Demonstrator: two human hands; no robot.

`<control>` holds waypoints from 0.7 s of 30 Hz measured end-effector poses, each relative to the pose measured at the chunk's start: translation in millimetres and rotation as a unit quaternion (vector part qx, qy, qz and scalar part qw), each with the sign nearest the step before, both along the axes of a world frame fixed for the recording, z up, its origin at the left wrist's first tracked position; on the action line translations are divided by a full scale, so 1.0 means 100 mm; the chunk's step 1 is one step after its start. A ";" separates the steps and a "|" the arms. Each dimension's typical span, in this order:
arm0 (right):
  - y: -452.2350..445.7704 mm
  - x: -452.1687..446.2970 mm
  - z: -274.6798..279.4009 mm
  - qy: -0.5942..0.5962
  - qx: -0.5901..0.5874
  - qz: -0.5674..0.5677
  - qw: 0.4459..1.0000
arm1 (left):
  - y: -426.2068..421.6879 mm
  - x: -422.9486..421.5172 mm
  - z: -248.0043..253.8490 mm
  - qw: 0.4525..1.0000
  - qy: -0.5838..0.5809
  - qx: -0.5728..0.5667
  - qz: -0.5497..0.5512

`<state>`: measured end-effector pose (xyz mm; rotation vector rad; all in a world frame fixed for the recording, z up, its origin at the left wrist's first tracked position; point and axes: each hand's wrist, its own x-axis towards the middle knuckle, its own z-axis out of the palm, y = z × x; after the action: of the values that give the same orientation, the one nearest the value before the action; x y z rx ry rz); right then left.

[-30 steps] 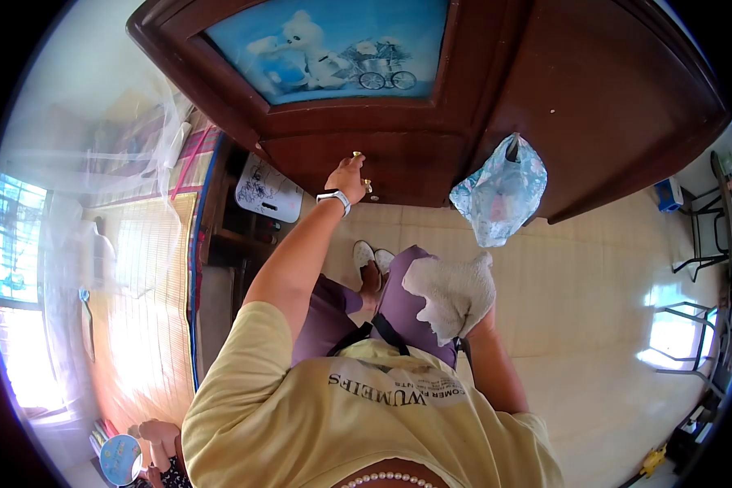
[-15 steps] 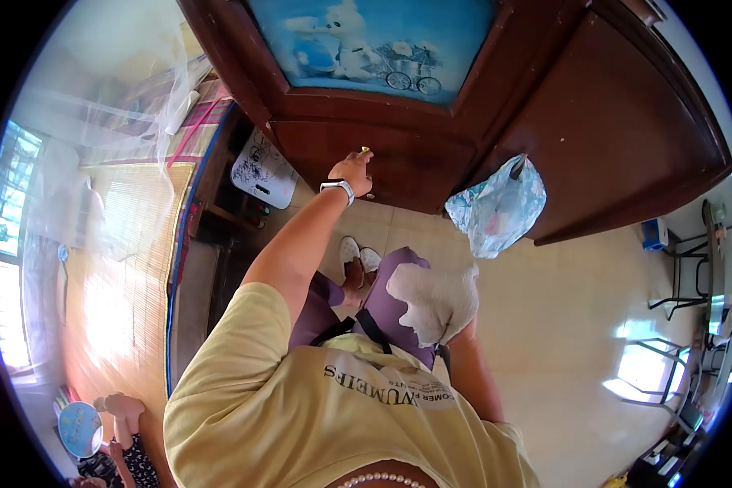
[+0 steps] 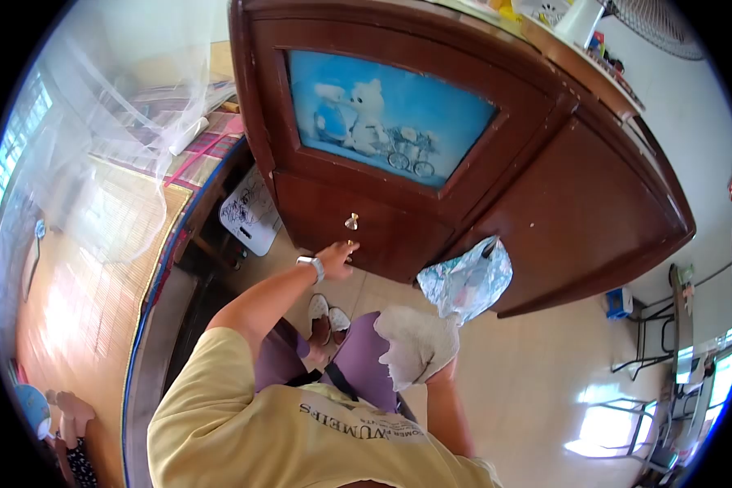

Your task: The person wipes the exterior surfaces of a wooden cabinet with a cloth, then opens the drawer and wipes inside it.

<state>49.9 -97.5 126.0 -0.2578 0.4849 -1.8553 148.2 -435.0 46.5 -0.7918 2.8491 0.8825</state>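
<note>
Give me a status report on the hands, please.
Left hand just below upper cabinet knob, grip unclear. Right hand holding pale cloth. Plastic bag hanging right, seemingly not blocking.

The left hand is at the lower front of the cabinet, just below a knob. The right hand holds a pale cloth. A bag hangs against the cabinet.

Shiny beige floor, pale wall
</note>
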 end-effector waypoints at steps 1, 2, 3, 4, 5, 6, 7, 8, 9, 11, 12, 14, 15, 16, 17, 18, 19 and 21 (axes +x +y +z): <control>-0.03 -0.02 0.05 0.043 0.040 -0.033 0.998 | 0.06 0.15 0.00 0.997 0.059 0.004 -0.047; -0.07 -0.04 0.12 0.066 0.056 -0.049 0.995 | 0.10 0.23 0.13 0.989 0.115 0.006 -0.095; -0.12 -0.06 0.19 0.088 0.074 -0.064 0.991 | 0.07 0.26 0.28 0.989 0.118 0.002 -0.091; -0.16 -0.09 0.29 0.153 0.076 -0.071 0.983 | 0.07 0.29 0.65 0.988 0.134 0.019 -0.079; -0.19 -0.13 0.30 0.185 0.076 -0.074 0.977 | 0.07 0.29 1.01 0.986 0.149 0.036 -0.068; -0.21 -0.17 0.31 0.217 0.076 -0.079 0.970 | 0.03 0.26 1.28 0.969 0.224 -0.074 -0.071; -0.24 -0.23 0.21 0.210 0.056 -0.099 0.971 | -0.02 0.21 1.57 0.935 0.295 -0.183 -0.074; -0.25 -0.30 0.24 0.207 0.045 -0.113 0.971 | -0.07 0.16 1.95 0.919 0.324 -0.213 -0.069; -0.25 -0.37 0.26 0.204 0.033 -0.126 0.970 | -0.12 0.10 2.33 0.902 0.353 -0.242 -0.064; -0.34 -0.54 0.62 0.084 -0.082 -0.042 0.992 | -0.21 -0.04 2.95 0.856 0.410 -0.314 -0.016; -0.37 -0.60 0.80 0.044 -0.119 -0.014 0.992 | -0.27 -0.12 3.24 0.820 0.445 -0.359 -0.010; -0.41 -0.63 1.13 0.227 0.074 -0.274 0.932 | -0.35 -0.22 3.77 0.768 0.478 -0.427 0.004; -0.42 -0.70 1.21 0.229 0.073 -0.277 0.930 | -0.40 -0.27 3.95 0.755 0.475 -0.452 0.011; -0.42 -0.79 1.28 0.340 0.089 -0.340 0.872 | -0.50 -0.35 4.04 0.752 0.478 -0.453 0.012; -0.44 -0.83 1.37 0.444 0.103 -0.396 0.797 | -0.59 -0.43 4.12 0.751 0.462 -0.472 0.011; -0.46 -0.82 1.48 0.493 0.140 -0.426 0.745 | -0.66 -0.47 4.15 0.749 0.444 -0.491 0.013; -0.49 -0.89 1.55 0.504 0.118 -0.448 0.729 | -0.70 -0.51 4.13 0.745 0.447 -0.495 0.017; -0.49 -1.17 1.59 0.601 0.125 -0.458 0.643 | -0.76 -0.54 4.10 0.772 0.331 -0.541 0.046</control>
<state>-67.0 -146.8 285.5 -1.2817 2.1004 -2.2816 94.3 -510.5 456.8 -0.7211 3.8833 -0.8644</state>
